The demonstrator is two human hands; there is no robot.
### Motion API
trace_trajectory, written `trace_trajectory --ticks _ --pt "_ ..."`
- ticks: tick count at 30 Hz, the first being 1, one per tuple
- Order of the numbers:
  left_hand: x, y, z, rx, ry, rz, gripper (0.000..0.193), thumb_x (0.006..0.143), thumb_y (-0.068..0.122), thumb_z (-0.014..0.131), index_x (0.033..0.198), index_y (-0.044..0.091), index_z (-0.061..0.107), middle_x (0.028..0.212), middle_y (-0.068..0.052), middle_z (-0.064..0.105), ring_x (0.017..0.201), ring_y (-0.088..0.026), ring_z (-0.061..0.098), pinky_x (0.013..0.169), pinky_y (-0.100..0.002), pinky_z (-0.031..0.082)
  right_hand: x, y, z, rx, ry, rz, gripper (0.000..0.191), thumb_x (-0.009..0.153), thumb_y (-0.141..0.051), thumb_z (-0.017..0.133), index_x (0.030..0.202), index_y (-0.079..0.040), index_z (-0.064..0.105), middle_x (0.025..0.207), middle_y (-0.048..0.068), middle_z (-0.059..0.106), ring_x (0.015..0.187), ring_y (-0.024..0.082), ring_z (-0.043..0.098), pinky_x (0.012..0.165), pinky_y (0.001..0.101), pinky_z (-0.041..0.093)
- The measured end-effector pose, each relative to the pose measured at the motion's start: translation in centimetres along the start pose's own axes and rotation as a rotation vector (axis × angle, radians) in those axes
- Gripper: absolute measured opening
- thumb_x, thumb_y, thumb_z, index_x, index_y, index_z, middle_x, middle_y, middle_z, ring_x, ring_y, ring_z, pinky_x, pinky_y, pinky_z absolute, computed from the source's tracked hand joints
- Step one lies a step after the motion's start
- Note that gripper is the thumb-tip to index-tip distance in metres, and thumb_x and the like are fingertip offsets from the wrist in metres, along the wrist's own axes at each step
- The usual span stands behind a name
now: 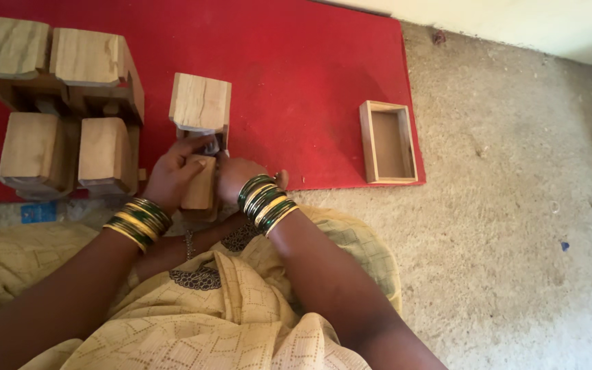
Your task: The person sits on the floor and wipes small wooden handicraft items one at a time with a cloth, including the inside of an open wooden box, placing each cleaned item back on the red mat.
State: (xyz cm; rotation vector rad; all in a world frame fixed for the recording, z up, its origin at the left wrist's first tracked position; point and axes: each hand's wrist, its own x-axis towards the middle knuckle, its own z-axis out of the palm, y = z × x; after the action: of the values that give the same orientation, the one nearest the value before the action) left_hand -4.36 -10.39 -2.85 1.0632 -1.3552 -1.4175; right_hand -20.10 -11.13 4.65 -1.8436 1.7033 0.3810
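A: What's around?

B: Four wooden blocks (56,116) sit left on the red mat (310,75). An open wooden tray (387,142) lies right.

A: And the hands?

B: Left hand (171,177) and right hand (239,177) both grip a small wooden box (200,140) at the mat's near edge. It stands tall, pointing away from her.

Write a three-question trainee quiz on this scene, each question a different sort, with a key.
1. True or false: the open wooden tray lies on the red mat's right edge, apart from both hands.
2. Multiple choice: the left hand and right hand both grip
A. the open tray
B. the wooden box in front of the person
C. the stacked boxes at the left
3. Fill in: both wrists carry green and gold ____.

Key: 1 true; 2 B; 3 bangles.
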Motion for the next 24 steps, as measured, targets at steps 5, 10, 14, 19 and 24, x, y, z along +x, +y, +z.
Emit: trace_trajectory --ticks 5,10,14,19,24 --pt "-0.7 1.6 -0.1 0.523 0.054 0.214 0.037 0.091 0.012 0.063 0.127 0.006 0.069 0.136 -0.019 0.065 0.126 -0.037 0.059 0.109 -0.044 0.044 -0.9 -0.4 -0.3 -0.069 0.115 -0.035 0.046 0.096 -0.025 0.052 0.138 -0.006 0.054 0.116 0.021 0.072 0.106 0.038 0.072 0.092 0.0521 0.057" --pt "-0.7 1.3 -0.4 0.420 0.047 0.176 0.049 0.093 0.017 0.059 0.139 0.002 0.056 0.137 -0.022 0.060 0.126 -0.040 0.060 0.106 -0.045 0.047 -1.7 -0.7 -1.1 -0.004 0.127 -0.054 0.075 0.091 -0.021 0.051 0.160 -0.022 0.023 0.108 0.023 0.072 0.096 0.040 0.073 0.085 0.0537 0.057" --pt "-0.7 1.0 0.0 0.512 0.047 0.255 0.050 0.098 0.019 0.059 0.145 0.003 0.055 0.147 -0.026 0.056 0.134 -0.043 0.054 0.111 -0.046 0.044 -1.2 -0.5 -0.8 -0.043 0.083 -0.034 0.078 0.094 -0.023 0.047 0.164 -0.024 0.014 0.108 0.024 0.072 0.098 0.040 0.073 0.087 0.0541 0.057" --pt "-0.6 1.5 -0.1 0.524 0.017 0.069 0.059 0.097 0.025 0.061 0.152 0.008 0.049 0.139 -0.026 0.059 0.128 -0.041 0.058 0.108 -0.045 0.045 -0.2 0.0 0.2 0.022 0.106 -0.010 0.073 0.097 -0.027 0.046 0.163 -0.020 0.016 0.115 0.026 0.070 0.103 0.042 0.070 0.092 0.0556 0.054" --pt "-0.6 1.6 -0.2 0.407 -0.016 -0.009 0.062 0.094 0.029 0.061 0.152 0.012 0.047 0.137 -0.022 0.062 0.124 -0.036 0.063 0.104 -0.043 0.049 -0.2 0.0 -0.1 0.073 0.047 0.008 0.078 0.094 -0.024 0.050 0.163 -0.018 0.013 0.116 0.028 0.069 0.105 0.042 0.070 0.095 0.0543 0.054"
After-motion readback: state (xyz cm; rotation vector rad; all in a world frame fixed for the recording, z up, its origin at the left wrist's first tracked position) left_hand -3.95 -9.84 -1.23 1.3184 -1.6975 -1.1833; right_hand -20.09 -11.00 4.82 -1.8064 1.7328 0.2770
